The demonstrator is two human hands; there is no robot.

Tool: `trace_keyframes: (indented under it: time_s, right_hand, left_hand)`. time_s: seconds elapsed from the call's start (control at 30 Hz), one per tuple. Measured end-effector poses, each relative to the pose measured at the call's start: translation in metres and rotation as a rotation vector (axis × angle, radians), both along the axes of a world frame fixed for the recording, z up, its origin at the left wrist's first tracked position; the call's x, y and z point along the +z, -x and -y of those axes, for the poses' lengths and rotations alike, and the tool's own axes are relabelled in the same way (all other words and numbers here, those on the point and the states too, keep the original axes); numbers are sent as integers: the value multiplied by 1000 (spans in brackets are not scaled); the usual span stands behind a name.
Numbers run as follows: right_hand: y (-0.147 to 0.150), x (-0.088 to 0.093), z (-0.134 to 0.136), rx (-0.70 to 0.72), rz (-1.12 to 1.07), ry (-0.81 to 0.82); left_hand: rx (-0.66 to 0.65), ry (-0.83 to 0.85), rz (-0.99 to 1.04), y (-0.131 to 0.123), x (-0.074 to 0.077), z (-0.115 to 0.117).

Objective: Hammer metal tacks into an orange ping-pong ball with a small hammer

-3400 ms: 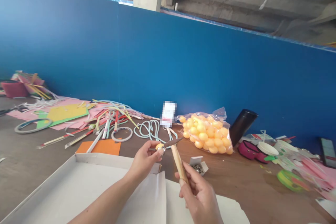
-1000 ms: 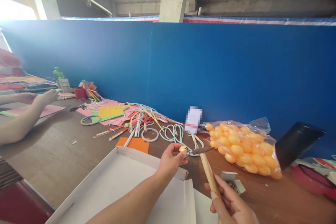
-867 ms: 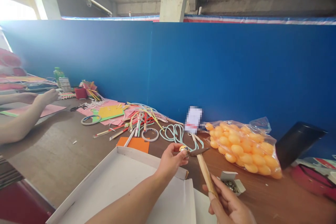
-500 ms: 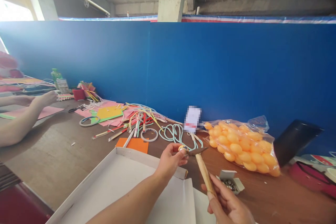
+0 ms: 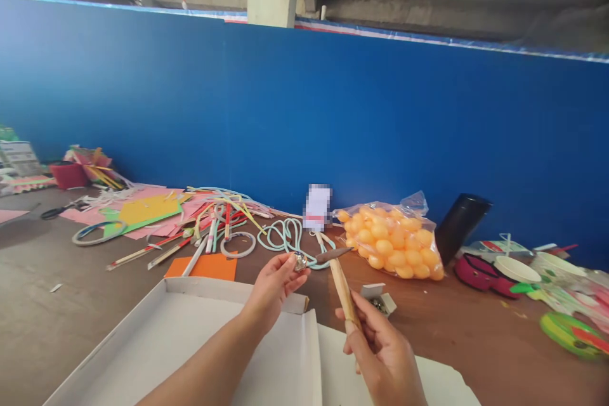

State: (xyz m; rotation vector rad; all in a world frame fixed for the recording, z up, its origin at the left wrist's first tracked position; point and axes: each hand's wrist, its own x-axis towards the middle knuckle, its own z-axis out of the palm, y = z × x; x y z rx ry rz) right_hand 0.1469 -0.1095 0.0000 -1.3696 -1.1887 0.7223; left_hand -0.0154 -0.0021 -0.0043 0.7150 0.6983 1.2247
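Note:
My left hand pinches a small shiny, silvery round piece between thumb and fingers; its kind is too small to make out. My right hand is wrapped round the wooden handle of a small hammer. The dark, pointed hammer head is up, just right of the shiny piece; I cannot tell whether they touch. Below my left forearm lies a shallow white cardboard tray. Beyond my right hand stands a small open white box with little metal pieces inside.
A clear bag of orange balls lies at the back right, a black cylinder behind it. Pale blue cord, coloured paper and strips spread left. White bowls and a green-yellow round thing are at right. A blue partition rises behind.
The view has swung to the right, so the table things appear further left and bowls at the right have come in. The other person's arms have left view. Both hands keep their holds.

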Motion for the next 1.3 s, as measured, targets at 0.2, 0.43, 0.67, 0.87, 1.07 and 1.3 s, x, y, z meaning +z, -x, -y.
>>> trace_keyframes:
  time_s: [0.2, 0.43, 0.67, 0.87, 1.07, 1.3]
  right_hand:
    - [1, 2, 2, 40, 28, -16]
    - [2, 1, 2, 103, 174, -68]
    - [1, 6, 3, 115, 187, -35]
    - [2, 7, 2, 87, 149, -41]
    - [2, 8, 2, 60, 148, -51]
    - [3, 3, 0, 66, 153, -63]
  left_hand:
    - [-27, 33, -9, 0, -2, 3]
    - [-54, 49, -12, 0, -3, 2]
    - [-79, 30, -28, 1, -5, 2]
    - [-98, -20, -75, 0, -2, 5]
    - [-107, -55, -95, 0, 1, 6]
    - [-100, -63, -121, 1, -2, 6]
